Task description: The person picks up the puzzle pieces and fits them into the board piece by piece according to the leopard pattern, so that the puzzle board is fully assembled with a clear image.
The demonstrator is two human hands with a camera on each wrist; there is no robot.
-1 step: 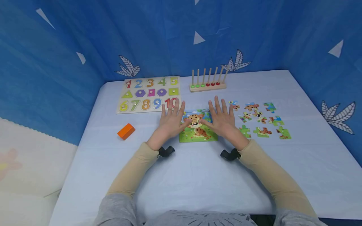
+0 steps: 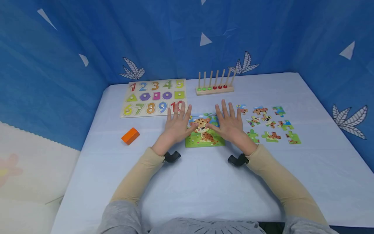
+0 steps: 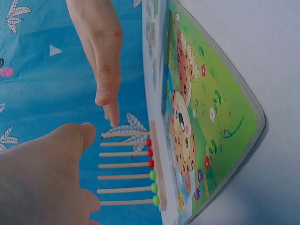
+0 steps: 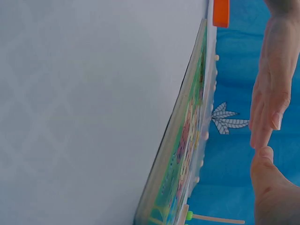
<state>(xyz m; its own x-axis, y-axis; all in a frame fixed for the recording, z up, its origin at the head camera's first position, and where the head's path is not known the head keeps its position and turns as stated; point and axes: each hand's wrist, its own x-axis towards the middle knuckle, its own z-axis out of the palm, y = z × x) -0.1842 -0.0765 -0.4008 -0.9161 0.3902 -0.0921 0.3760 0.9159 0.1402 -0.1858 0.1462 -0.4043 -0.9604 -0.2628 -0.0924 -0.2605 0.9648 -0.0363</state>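
Note:
Both hands are held out with palms down and fingers straight and spread, gripping nothing. My left hand point(image 2: 175, 126) overlaps the left edge of a leopard picture board point(image 2: 201, 138) in the head view. Over that board's right side is my right hand point(image 2: 230, 125), its thumb pointing in toward the left thumb. In the left wrist view the board point(image 3: 211, 126) lies below the hands, with a gap between. The right wrist view shows the left hand point(image 4: 276, 79) raised above the table beside the right thumb point(image 4: 267, 168).
Several loose puzzle pieces point(image 2: 271, 136) lie to the right. A number-and-shape peg board point(image 2: 134, 104) sits at the back left, and an orange block point(image 2: 130, 136) in front of it. At the back stands a wooden rack point(image 2: 214, 92) of upright pegs with green and red beads.

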